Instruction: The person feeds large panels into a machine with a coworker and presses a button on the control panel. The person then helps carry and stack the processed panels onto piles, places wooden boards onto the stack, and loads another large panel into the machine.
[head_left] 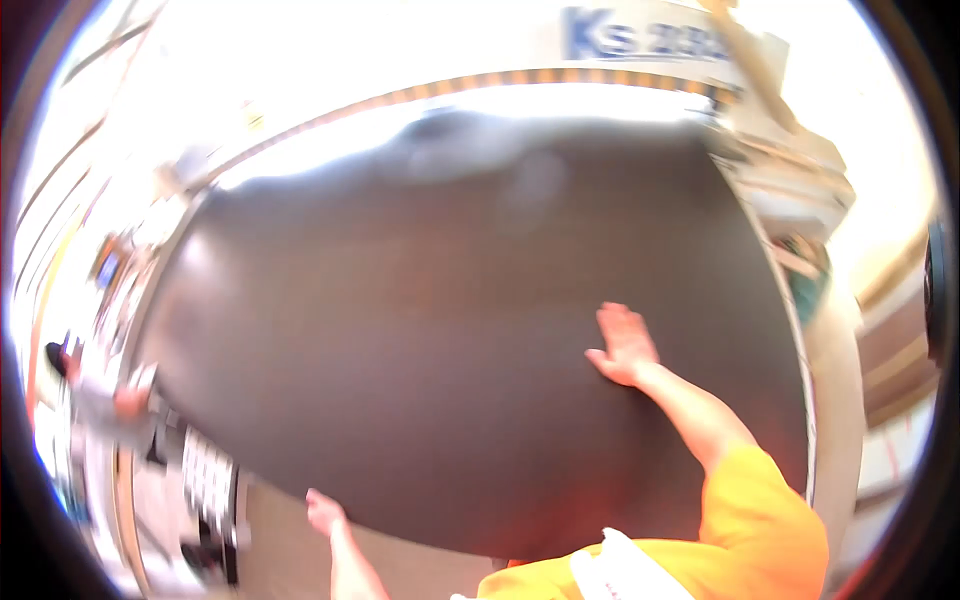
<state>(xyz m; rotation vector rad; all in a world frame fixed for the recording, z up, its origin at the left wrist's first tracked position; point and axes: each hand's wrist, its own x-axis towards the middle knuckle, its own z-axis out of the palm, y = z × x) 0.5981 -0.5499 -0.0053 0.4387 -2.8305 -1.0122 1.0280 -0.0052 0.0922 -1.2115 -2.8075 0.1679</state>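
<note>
A large dark sheet or panel [430, 330] with a smooth, slightly shiny surface fills the middle of the view. My right hand [625, 345] lies flat on it, right of centre, with the thumb spread from the fingers. At the near left edge of the panel is my left hand [325, 511]. Its fingers look bent at that edge, but blur hides whether they grip it.
Another person [100, 400] stands at the far left beside the panel's end. Behind the panel runs a yellow-and-black striped bar [520, 77] on a white machine marked "Ks" [600, 38]. Machine parts [800, 190] stand at the right.
</note>
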